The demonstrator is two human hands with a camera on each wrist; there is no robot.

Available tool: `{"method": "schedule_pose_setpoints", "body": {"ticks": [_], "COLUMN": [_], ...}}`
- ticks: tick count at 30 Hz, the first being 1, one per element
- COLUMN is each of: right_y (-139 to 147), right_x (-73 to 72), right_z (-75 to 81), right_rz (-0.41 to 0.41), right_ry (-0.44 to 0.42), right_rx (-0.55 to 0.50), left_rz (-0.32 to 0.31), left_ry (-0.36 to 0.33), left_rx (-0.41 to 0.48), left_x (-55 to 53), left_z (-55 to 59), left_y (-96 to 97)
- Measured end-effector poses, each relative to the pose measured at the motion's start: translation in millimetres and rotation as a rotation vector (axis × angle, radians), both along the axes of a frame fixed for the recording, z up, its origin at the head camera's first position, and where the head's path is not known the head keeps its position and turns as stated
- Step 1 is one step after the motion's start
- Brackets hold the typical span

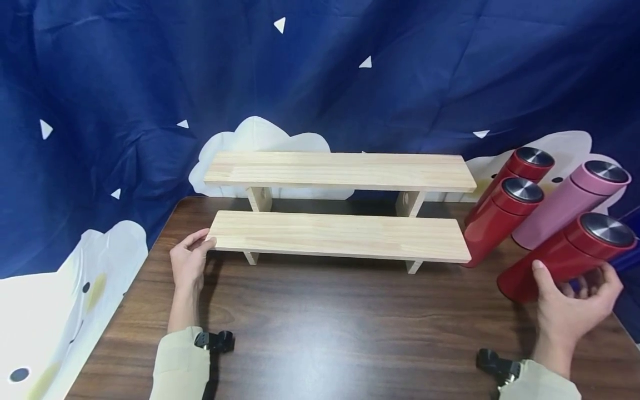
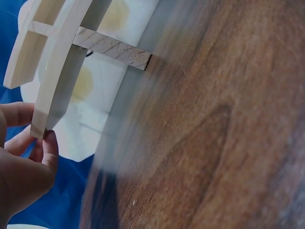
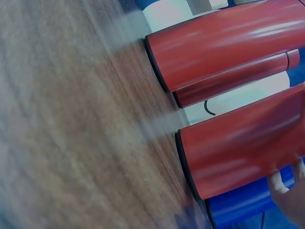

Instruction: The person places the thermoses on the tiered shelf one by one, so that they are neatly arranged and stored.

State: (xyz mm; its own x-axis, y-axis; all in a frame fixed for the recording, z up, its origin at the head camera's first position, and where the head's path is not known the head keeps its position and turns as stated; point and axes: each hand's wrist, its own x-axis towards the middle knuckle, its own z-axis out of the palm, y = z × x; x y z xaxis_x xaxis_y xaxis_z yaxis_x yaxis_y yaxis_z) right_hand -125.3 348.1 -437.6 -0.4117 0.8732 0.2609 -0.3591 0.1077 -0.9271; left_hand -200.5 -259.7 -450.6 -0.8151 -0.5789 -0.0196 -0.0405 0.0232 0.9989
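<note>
My left hand (image 1: 189,261) pinches the left end of the lower board of a two-tier wooden shelf (image 1: 335,236). In the left wrist view the thumb and fingers (image 2: 50,150) meet the corner of that board from both sides. At the right, my right hand (image 1: 575,305) grips the front red thermos bottle (image 1: 555,261), thumb on its near side and fingers round its right side. This bottle stands upright on the table with a silver-topped lid; the right wrist view shows its black base at the tabletop.
Two more red bottles (image 1: 500,222) stand by the shelf's right end, with a pink bottle (image 1: 570,205) beside them. A blue bottle (image 3: 243,205) is mostly hidden behind the gripped one. The brown wooden table (image 1: 320,328) meets a dark blue patterned cloth (image 1: 320,66) at the back.
</note>
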Motion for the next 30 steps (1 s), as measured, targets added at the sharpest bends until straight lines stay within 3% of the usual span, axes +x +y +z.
{"method": "schedule_pose_setpoints", "body": {"ticks": [11,17,24,30], "right_y": [-6.9,-11.6,-7.8,-12.0], "right_x": [4.4,6.7,-1.3,-4.3], "right_z": [6.8,11.2,11.4,16.1], "right_rz": [-0.067,-0.113,-0.144,-0.204], "right_ry": [-0.056,-0.119,0.026,0.012], "right_rx": [0.035,0.16,0.051,0.078], "left_rz": [0.001,-0.002,-0.004,-0.006], "left_ry": [0.011,0.003,-0.008,-0.006], "left_rx": [-0.005,-0.015,-0.01,-0.022], "left_x": [-0.3,0.8,0.8,1.3], "left_z": [-1.4,-1.4,-2.0,-2.2], "left_y": [0.4,0.3,0.1,0.0]}}
